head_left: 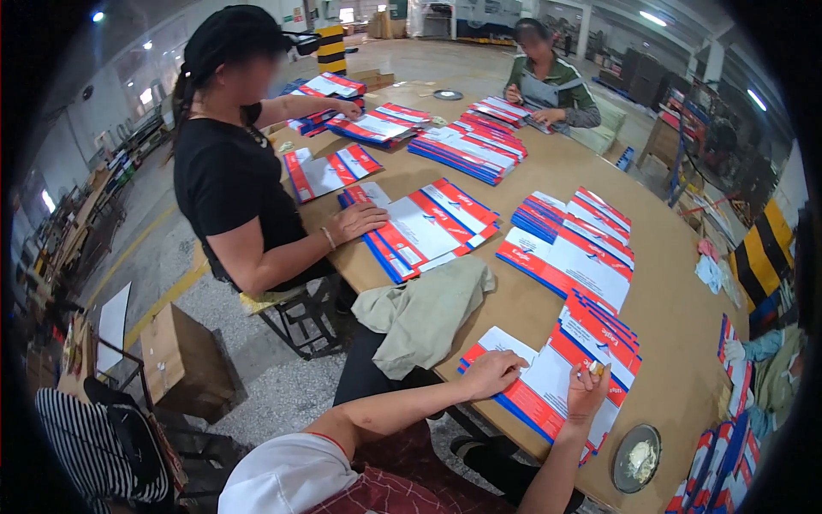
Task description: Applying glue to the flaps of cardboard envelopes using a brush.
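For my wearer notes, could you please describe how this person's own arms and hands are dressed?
Both forearms are bare, with no gloves on the left hand or the right hand. A short white sleeve covers the left upper arm. No watch or bracelet shows.

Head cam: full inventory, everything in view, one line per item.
table: one, brown, centre to right
envelope stacks: many, red, white and blue, spread along the table
envelope sheet: top of the near stack, white with red edges, under both hands
cloth: one, beige, draped over the near table edge
round dish: one, dark with pale paste, lower right on the table
cardboard box: one, brown, on the floor at left
co-workers: two seated, one in black at left, one at the far end
left hand: flat, pressing the sheet
right hand: fingers curled, a small pale object at the fingertips
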### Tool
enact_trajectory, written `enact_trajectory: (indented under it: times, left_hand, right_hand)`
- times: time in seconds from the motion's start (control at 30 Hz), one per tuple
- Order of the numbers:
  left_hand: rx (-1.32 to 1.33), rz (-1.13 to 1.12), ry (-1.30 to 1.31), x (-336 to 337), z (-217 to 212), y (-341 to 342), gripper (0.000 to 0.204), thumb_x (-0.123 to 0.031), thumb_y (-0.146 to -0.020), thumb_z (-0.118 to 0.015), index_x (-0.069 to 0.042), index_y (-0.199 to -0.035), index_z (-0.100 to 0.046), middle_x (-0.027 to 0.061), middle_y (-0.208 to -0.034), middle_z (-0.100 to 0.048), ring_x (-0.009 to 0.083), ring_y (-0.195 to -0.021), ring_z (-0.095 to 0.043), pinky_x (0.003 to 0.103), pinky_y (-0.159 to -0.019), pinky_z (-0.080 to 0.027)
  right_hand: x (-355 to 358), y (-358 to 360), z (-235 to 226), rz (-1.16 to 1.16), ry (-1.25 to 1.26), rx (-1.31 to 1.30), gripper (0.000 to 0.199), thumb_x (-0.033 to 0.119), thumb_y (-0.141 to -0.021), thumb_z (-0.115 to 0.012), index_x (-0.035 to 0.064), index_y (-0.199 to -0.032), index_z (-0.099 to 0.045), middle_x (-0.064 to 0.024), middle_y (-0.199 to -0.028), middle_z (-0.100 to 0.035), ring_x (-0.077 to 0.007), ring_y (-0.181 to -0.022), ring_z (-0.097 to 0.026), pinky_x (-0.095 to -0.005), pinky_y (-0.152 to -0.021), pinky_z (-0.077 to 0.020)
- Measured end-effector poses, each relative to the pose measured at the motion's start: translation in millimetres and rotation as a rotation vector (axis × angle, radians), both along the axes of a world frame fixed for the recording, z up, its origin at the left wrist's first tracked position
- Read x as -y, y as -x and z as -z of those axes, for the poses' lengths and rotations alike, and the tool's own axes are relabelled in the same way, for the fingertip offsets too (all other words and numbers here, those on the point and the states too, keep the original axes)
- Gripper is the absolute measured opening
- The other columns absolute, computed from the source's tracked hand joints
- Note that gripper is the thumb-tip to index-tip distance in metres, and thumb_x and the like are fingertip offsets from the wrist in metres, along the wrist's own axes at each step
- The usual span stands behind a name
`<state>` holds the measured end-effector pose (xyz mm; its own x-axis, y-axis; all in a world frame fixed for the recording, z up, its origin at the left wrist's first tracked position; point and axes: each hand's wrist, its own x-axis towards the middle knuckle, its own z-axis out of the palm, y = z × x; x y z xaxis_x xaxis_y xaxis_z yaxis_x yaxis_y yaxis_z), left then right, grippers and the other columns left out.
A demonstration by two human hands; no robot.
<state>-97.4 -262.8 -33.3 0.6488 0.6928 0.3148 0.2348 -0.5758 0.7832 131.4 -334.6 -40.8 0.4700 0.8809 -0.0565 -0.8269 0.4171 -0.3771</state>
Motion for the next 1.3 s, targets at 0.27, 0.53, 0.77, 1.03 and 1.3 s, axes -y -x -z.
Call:
enact_trajectory:
  times: [0.27,0.53,0.77,1.03,1.3]
  left_hand:
    - [-0.045,-0.005,-0.070,1,-2,6,0.022,-0.013,-0.080,-0.057,-0.006,-0.101,-0.060,0.0108,-0.081,-0.058,0.0280,-0.080,-0.057,0.039,-0.071,-0.046]
    - [-0.048,-0.038,-0.160,4,-6,5,0.019,-0.012,-0.080,-0.056,-0.005,-0.098,-0.060,0.0125,-0.085,-0.058,0.0312,-0.084,-0.056,0.042,-0.075,-0.045]
    - [-0.051,-0.022,-0.204,7,1,6,0.020,-0.012,-0.080,-0.056,-0.004,-0.098,-0.060,0.0131,-0.086,-0.058,0.0315,-0.084,-0.056,0.042,-0.077,-0.045]
    - [-0.044,-0.036,-0.286,-5,3,8,0.021,-0.007,-0.077,-0.056,-0.003,-0.097,-0.062,0.0165,-0.090,-0.061,0.0329,-0.084,-0.058,0.042,-0.075,-0.046]
    - [-0.100,0.030,-0.186,1,-3,-14,0.019,-0.009,-0.079,-0.057,-0.003,-0.096,-0.062,0.0131,-0.084,-0.058,0.0290,-0.077,-0.058,0.038,-0.070,-0.046]
  right_hand:
    - [6,-6,8,-0.088,-0.072,-0.080,0.040,0.033,-0.095,-0.042,0.0065,-0.069,-0.056,0.0003,-0.056,-0.050,-0.0076,-0.043,-0.037,-0.0299,-0.078,-0.0459]
    - [46,-4,5,0.056,-0.120,0.001,0.032,0.032,-0.096,-0.042,0.0092,-0.078,-0.055,0.0029,-0.054,-0.043,-0.0058,-0.042,-0.036,-0.0301,-0.076,-0.0474]
    - [131,40,-58,0.405,-0.134,0.109,0.023,0.030,-0.097,-0.039,0.0120,-0.090,-0.051,0.0064,-0.056,-0.033,-0.0051,-0.048,-0.032,-0.0263,-0.071,-0.0432]
    - [207,21,-84,1.236,0.543,1.458,0.020,0.007,-0.089,-0.047,-0.0003,-0.104,-0.059,-0.0093,-0.089,-0.062,-0.0167,-0.076,-0.060,-0.0297,-0.072,-0.0483]
    - [217,1,-28,0.887,1.362,2.281,0.026,0.007,-0.076,-0.054,0.0079,-0.102,-0.056,-0.0084,-0.079,-0.053,-0.0282,-0.076,-0.053,-0.0395,-0.071,-0.0422]
